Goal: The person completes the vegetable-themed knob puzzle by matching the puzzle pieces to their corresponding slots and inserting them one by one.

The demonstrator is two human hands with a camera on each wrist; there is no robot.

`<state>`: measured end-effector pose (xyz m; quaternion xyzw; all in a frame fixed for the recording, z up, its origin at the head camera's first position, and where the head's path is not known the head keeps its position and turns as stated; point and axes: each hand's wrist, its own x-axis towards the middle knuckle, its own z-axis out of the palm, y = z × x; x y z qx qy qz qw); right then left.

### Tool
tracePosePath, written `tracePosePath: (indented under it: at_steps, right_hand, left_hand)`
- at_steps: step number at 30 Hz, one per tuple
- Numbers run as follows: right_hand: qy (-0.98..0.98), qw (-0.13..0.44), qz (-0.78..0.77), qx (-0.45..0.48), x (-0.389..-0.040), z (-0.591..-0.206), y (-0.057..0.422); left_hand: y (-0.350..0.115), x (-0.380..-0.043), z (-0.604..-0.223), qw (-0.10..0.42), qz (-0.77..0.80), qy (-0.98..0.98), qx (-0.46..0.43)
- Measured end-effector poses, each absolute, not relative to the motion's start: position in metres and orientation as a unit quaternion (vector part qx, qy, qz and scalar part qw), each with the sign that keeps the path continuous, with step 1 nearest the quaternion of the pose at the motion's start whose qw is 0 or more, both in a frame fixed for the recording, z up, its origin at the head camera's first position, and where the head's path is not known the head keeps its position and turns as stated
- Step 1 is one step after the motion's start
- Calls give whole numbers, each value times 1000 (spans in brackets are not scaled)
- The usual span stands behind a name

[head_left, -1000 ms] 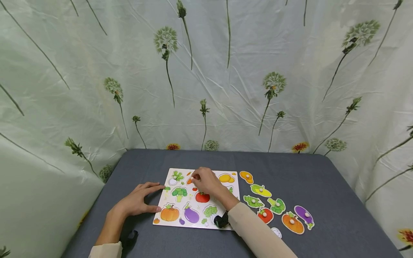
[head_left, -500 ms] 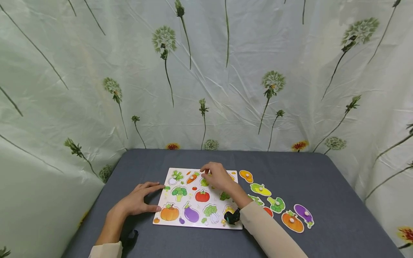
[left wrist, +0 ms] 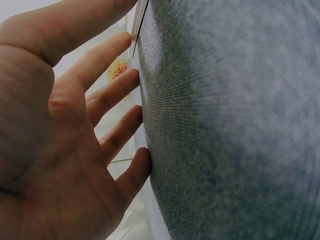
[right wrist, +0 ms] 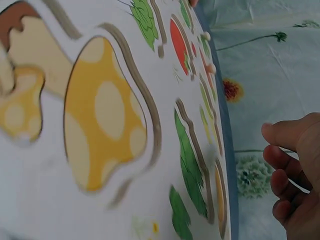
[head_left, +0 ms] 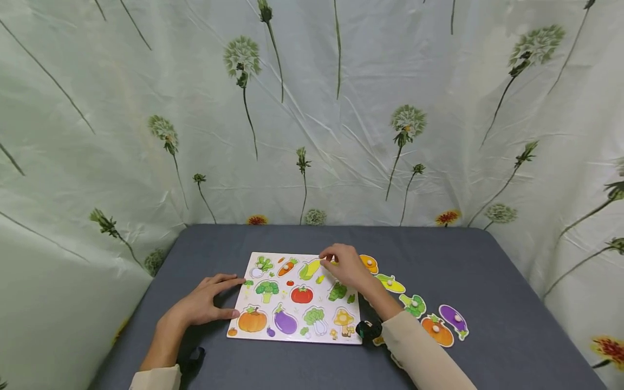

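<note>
A white vegetable puzzle board (head_left: 284, 292) lies on the grey-topped table in the head view. My left hand (head_left: 202, 301) is at its left side, thumb and fingertips right at the edge; the left wrist view shows those fingers (left wrist: 112, 92) spread. Over the board's back right corner, my right hand (head_left: 347, 267) hovers with loosely bent fingers, nothing held; the right wrist view shows it beyond the board's edge. A carrot piece (head_left: 287, 267) sits in its slot in the back row. To the right lie knobbed corn (head_left: 390, 283) and potato (head_left: 369, 264) pieces.
Broccoli (head_left: 413, 306), pumpkin (head_left: 437, 330) and eggplant (head_left: 454, 320) pieces lie further right. My right sleeve (head_left: 424, 352) partly hides other pieces. A dandelion-print curtain (head_left: 361, 135) hangs behind the table (head_left: 292, 368).
My right hand has left the carrot, now seen in its slot, and moved right across the board to its back right corner. The left hand stays at the board's left edge.
</note>
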<state>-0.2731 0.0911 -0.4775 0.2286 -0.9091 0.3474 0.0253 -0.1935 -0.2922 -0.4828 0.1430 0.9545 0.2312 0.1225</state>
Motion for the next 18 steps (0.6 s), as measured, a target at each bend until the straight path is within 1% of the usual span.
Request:
tracePosePath:
  at_steps: [11, 18]
  right_hand:
    - [-922, 74, 342, 168, -262, -467, 132]
    - [-928, 100, 333, 132, -254, -470, 156]
  left_hand:
    - [-293, -195, -481, 121, 223, 957, 137]
    - [-291, -195, -480, 122, 229, 955, 142]
